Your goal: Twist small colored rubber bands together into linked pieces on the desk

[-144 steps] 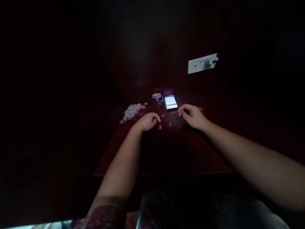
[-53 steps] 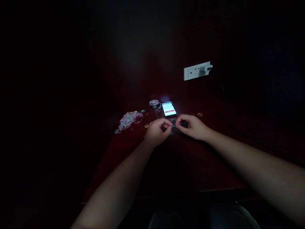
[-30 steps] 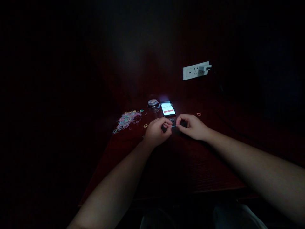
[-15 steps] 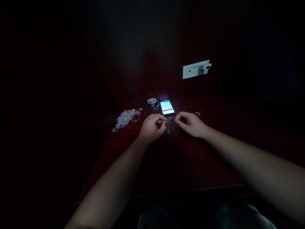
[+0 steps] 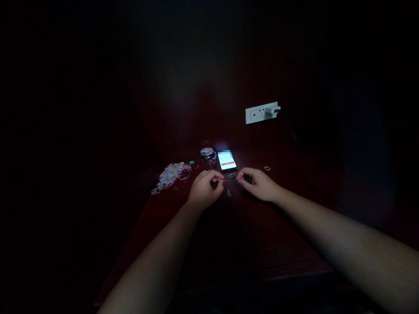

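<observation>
My left hand (image 5: 206,189) is closed in a pinch on a small blue rubber band (image 5: 224,180), whose end pokes out past the fingertips. Across a narrow gap, my right hand (image 5: 258,184) has thumb and forefinger pressed together; whatever is between them, if anything, is too small to make out. A round pale-and-dark band (image 5: 232,176) lies between the two hands. Closer to me is a blue-teal band (image 5: 229,193), folded flat on the table. To the left of my left hand spreads a pile of small coloured rubber bands (image 5: 172,175).
Behind my hands stand a lidded clear jar (image 5: 207,156) and a lit phone (image 5: 227,160). A pinkish band (image 5: 267,168) lies beyond my right hand. On the wall is a white socket (image 5: 262,112) with a plug and cable. The dark red table (image 5: 262,244) is dimly lit.
My hands first came together over a blue band stretched between them, then drew apart, the band staying in my left fingers. The view has tilted up a little.
</observation>
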Demonstrator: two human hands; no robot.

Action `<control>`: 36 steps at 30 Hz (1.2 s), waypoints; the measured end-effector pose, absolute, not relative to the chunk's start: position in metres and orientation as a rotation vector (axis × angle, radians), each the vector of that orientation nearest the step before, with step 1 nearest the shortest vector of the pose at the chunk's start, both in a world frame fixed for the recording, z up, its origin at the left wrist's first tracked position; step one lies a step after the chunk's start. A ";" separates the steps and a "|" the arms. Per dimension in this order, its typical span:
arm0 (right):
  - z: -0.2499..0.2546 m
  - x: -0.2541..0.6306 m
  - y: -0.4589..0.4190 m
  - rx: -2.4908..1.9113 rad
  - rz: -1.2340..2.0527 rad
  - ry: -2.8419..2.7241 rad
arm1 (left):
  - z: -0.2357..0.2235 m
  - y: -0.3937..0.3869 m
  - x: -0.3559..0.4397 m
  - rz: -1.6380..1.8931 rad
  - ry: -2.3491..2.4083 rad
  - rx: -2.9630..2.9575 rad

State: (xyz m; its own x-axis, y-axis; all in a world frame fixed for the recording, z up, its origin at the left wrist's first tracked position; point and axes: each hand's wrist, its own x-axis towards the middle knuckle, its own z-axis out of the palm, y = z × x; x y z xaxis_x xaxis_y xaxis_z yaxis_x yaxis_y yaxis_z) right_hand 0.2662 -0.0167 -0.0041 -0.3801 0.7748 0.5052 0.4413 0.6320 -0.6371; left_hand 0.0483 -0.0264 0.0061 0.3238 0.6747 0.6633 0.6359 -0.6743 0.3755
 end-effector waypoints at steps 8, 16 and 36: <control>-0.004 0.267 -0.015 -0.934 0.515 -2.044 | 0.003 -0.024 0.047 1.299 1.266 2.474; -0.004 0.266 -0.016 -0.947 0.519 -2.031 | 0.002 -0.023 0.048 1.272 1.260 2.475; -0.005 0.267 -0.015 -0.963 0.541 -2.052 | 0.001 -0.022 0.046 1.226 1.236 2.454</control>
State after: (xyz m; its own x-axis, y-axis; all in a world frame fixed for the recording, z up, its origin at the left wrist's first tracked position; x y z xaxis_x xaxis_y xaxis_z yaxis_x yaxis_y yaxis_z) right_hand 0.2667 -0.0149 -0.0046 -0.4002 0.7829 0.4763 0.4464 0.6205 -0.6448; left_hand 0.0457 -0.0221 0.0007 0.3334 0.7212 0.6072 0.6129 -0.6552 0.4417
